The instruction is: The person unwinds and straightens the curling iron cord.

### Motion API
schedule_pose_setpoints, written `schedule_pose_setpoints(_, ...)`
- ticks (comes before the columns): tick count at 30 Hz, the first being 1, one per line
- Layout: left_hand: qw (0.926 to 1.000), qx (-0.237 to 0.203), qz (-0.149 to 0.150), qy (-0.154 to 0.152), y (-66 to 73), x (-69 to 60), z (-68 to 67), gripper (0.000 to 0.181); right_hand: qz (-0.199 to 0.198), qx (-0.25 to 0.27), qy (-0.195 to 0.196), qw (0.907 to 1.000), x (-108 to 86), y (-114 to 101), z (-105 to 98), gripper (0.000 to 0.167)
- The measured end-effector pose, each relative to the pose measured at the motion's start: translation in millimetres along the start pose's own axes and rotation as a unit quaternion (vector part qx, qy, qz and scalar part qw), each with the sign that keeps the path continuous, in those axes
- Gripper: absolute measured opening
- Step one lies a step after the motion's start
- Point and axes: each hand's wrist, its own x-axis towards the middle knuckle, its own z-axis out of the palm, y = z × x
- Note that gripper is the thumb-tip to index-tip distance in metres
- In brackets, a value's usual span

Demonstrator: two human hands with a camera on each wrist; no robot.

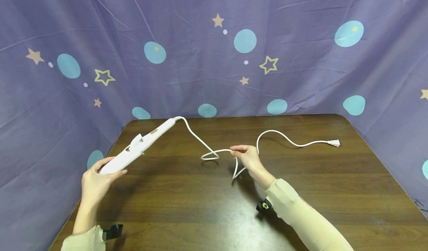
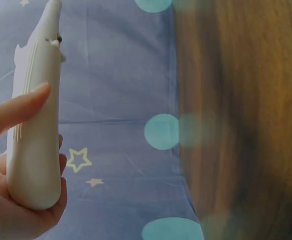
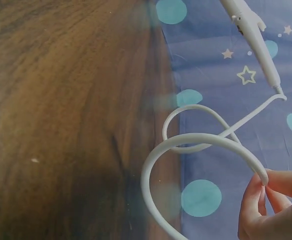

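In the head view my left hand (image 1: 93, 182) grips the wide end of a white curling iron (image 1: 136, 149), held tilted above the table's left side. The left wrist view shows the thumb lying across the ridged side of the curling iron (image 2: 36, 155), fingers wrapped behind it. A white power cord (image 1: 197, 137) leaves its narrow far end. Near the middle of the table, my right hand (image 1: 249, 160) pinches this cord between thumb and fingertips. Close by, the cord (image 3: 201, 139) makes loops in the right wrist view. Its plug (image 1: 333, 143) lies at the right.
A brown wooden table (image 1: 187, 202) spreads beneath both hands. Behind it and at its sides hangs a purple curtain (image 1: 200, 68) with stars and blue spots. Between the right hand and the plug, the cord curves across the tabletop.
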Motion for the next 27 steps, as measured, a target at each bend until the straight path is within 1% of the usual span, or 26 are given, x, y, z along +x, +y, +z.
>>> schedule_pose_setpoints(2,0.9996,0.023,-0.015,0.009,2.5,-1.1,0.0,0.054,0.006,-0.002,-0.004,1.0,-1.8,1.5,0.4,0.02)
schedule_pose_setpoints(3,0.9993,0.03,-0.019,0.01,2.4,-1.4,0.4,0.054,0.007,-0.004,-0.007,0.9999,-3.0,2.0,0.5,0.021)
schedule_pose_setpoints(7,0.9986,0.049,-0.014,0.012,-4.9,-0.7,2.8,0.053,0.002,-0.018,-0.018,0.9997,-7.1,5.2,1.7,0.02)
schedule_pose_setpoints(9,0.9985,0.052,-0.016,0.01,-11.2,0.6,4.5,0.054,-0.009,-0.035,-0.027,0.999,-14.1,-1.0,2.1,0.019)
schedule_pose_setpoints(10,0.9982,0.056,-0.02,0.009,-14.5,1.5,5.6,0.054,-0.017,-0.047,-0.034,0.9982,-14.1,0.8,2.3,0.018)
schedule_pose_setpoints(12,0.9978,0.06,-0.028,0.007,-19.9,2.8,7.7,0.055,-0.047,-0.086,-0.05,0.9939,-14.9,2.9,1.8,0.017)
schedule_pose_setpoints(14,0.9973,0.064,-0.037,0.005,-25.0,4.6,10.6,0.056,-0.075,-0.133,-0.066,0.9861,-15.2,4.3,1.0,0.016)
schedule_pose_setpoints(16,0.9967,0.068,-0.045,0.002,-28.6,6.3,13.4,0.056,-0.104,-0.179,-0.078,0.9753,-10.7,13.5,0.0,0.015)
schedule_pose_setpoints(17,0.9964,0.069,-0.049,-0.001,-30.0,7.1,14.7,0.056,-0.114,-0.199,-0.083,0.9698,-11.8,13.0,-0.5,0.014)
schedule_pose_setpoints(19,0.9957,0.072,-0.057,-0.008,-33.5,9.2,17.8,0.056,-0.123,-0.231,-0.091,0.961,-13.5,13.4,-1.0,0.014)
schedule_pose_setpoints(22,0.9946,0.078,-0.066,-0.021,-39.9,12.7,23.0,0.056,-0.144,-0.272,-0.108,0.9452,-15.7,15.3,-1.4,0.013)
schedule_pose_setpoints(27,0.9928,0.089,-0.072,-0.036,-52.0,19.4,32.0,0.056,-0.195,-0.328,-0.137,0.9142,-16.9,19.9,-1.2,0.01)
